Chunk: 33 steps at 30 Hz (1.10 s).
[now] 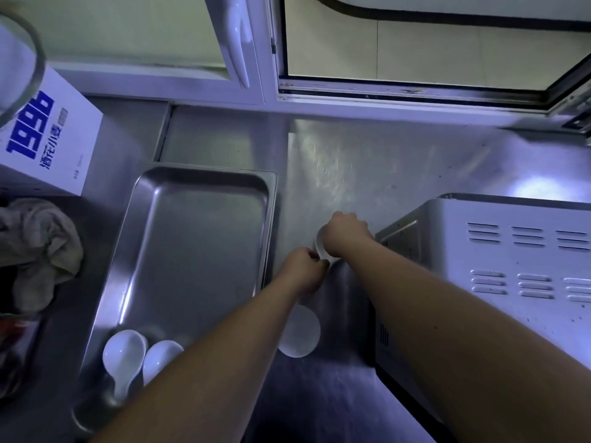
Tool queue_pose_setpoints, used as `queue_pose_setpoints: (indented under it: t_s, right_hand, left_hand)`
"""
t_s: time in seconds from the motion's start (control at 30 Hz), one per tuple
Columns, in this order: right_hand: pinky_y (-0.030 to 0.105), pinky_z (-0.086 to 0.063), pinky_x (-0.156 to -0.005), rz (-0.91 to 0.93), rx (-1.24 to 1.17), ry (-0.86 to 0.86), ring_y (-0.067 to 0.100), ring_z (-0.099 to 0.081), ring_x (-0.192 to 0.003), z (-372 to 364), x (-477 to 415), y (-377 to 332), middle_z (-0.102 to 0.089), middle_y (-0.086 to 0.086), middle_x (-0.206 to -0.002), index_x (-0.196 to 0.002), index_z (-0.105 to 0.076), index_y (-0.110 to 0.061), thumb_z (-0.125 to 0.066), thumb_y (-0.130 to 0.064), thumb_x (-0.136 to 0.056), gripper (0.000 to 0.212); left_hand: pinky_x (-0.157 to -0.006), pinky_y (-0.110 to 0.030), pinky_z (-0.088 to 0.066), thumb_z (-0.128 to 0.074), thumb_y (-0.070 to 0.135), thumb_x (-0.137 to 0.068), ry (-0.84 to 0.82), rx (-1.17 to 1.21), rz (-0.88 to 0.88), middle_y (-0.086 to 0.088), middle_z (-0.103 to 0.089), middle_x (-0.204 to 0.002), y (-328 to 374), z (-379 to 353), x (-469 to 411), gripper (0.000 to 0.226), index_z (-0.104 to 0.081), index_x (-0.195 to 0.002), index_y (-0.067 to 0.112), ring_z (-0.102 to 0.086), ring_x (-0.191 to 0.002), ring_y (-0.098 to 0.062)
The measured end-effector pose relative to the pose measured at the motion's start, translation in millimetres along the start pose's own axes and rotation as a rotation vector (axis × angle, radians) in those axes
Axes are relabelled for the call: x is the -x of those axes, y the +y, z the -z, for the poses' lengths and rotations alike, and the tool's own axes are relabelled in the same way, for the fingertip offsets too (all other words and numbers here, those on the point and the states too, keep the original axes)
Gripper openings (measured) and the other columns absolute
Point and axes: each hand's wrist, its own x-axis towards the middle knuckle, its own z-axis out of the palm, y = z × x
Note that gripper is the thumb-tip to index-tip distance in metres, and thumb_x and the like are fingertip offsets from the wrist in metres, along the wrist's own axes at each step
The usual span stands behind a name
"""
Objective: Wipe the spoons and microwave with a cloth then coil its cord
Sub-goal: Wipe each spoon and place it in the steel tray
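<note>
Both hands meet on the worktop (367, 161) between tray (198, 219) and microwave (495, 266): right hand (347, 231) curled over a white spoon (320, 247), left hand (303, 270) pinching what looks like its handle, though fingers hide the contact. Neither holds the cloth (38, 244), heaped well apart at far left. Risk: the glossy spoon slips onto steel, or the left wrist knocks the loose spoon (299, 330) beneath it.

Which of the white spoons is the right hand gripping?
The farthest spoon, by the microwave corner, under the right hand. Two tray spoons lie in the tray; a fourth spoon lies on the counter.
</note>
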Motion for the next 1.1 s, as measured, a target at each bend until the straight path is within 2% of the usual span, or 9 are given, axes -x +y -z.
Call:
queue_pose_setpoints:
  t_s: [0.07,0.2,0.33,0.5,0.67,0.77,0.83,1.0,1.1]
  right_hand:
    - [0.045,-0.043,-0.101,0.003,0.000,0.001,0.038,-0.042,-0.134,-1,-2,1,-0.042,0.016,-0.145,-0.144,-0.041,-0.010,-0.047,-0.012,-0.097,0.048]
    - [0.042,-0.045,-0.101,-0.005,0.016,0.004,0.038,-0.047,-0.133,-2,-4,1,-0.043,0.017,-0.144,-0.141,-0.045,-0.007,-0.051,-0.009,-0.096,0.045]
    - [0.043,-0.053,-0.097,-0.007,0.049,-0.007,0.039,-0.055,-0.122,1,-1,-3,-0.053,0.018,-0.134,-0.129,-0.056,-0.005,-0.055,-0.006,-0.090,0.039]
    - [0.038,-0.052,-0.075,0.058,0.044,0.048,0.035,-0.061,-0.098,8,13,-9,-0.061,0.015,-0.113,-0.098,-0.057,-0.009,-0.054,-0.001,-0.090,0.011]
    - [0.036,-0.050,-0.068,0.170,0.055,0.151,0.032,-0.060,-0.088,19,36,-10,-0.060,0.013,-0.106,-0.105,-0.058,-0.010,-0.055,0.003,-0.091,0.020]
    - [0.035,-0.051,-0.071,0.242,0.030,0.210,0.032,-0.062,-0.091,20,51,-13,-0.064,0.014,-0.112,-0.114,-0.063,-0.009,-0.052,0.001,-0.092,0.026]
    - [0.034,-0.054,-0.076,0.285,0.026,0.215,0.031,-0.065,-0.096,17,64,-19,-0.066,0.013,-0.113,-0.117,-0.065,-0.010,-0.053,0.000,-0.093,0.029]
    - [0.038,-0.057,-0.092,0.414,0.066,0.194,0.031,-0.065,-0.111,-3,99,-47,-0.068,0.013,-0.120,-0.123,-0.066,-0.010,-0.053,-0.003,-0.092,0.035]
    - [0.037,-0.056,-0.093,0.484,0.062,0.182,0.031,-0.066,-0.112,-25,121,-66,-0.070,0.012,-0.119,-0.118,-0.069,-0.012,-0.051,-0.004,-0.091,0.034]
  left_hand:
    - [-0.073,-0.051,-0.061,-0.063,0.028,-0.073,0.011,0.037,0.017,0.001,-0.050,-0.050,-2,-3,-5,0.028,-0.059,-0.047,0.020,-0.067,-0.067,-0.036]
    - [-0.055,-0.025,-0.038,-0.064,0.005,-0.079,0.034,0.060,0.063,0.006,-0.041,-0.038,11,1,11,0.043,-0.055,-0.038,0.017,-0.048,-0.052,-0.019]
    - [-0.043,-0.019,-0.023,-0.061,-0.001,-0.075,0.077,0.092,0.092,0.004,-0.038,-0.041,11,8,22,0.039,-0.046,-0.042,0.012,-0.037,-0.044,-0.015]
    - [-0.064,-0.029,-0.044,-0.066,0.001,-0.073,0.126,0.209,0.058,-0.007,-0.064,-0.071,2,19,37,0.018,-0.065,-0.061,0.015,-0.058,-0.067,-0.019]
    - [-0.067,-0.033,-0.055,-0.066,-0.001,-0.079,0.147,0.310,-0.029,-0.010,-0.077,-0.077,-8,33,62,0.021,-0.081,-0.080,0.013,-0.067,-0.067,-0.020]
    - [-0.070,-0.026,-0.057,-0.068,0.002,-0.078,0.170,0.332,-0.080,-0.004,-0.075,-0.071,-19,42,81,0.028,-0.080,-0.069,0.025,-0.070,-0.065,-0.014]
    - [-0.057,-0.015,-0.049,-0.070,0.000,-0.081,0.212,0.330,-0.088,-0.001,-0.069,-0.065,-30,50,96,0.031,-0.072,-0.060,0.023,-0.062,-0.052,-0.002]
    - [-0.048,-0.016,-0.042,-0.071,0.001,-0.084,0.258,0.432,-0.050,-0.009,-0.068,-0.069,-71,71,131,0.022,-0.072,-0.104,0.010,-0.061,-0.055,-0.014]
    - [-0.063,-0.023,-0.051,-0.075,0.006,-0.079,0.295,0.466,0.012,-0.012,-0.072,-0.074,-106,80,150,0.020,-0.071,-0.096,0.017,-0.066,-0.068,-0.021]
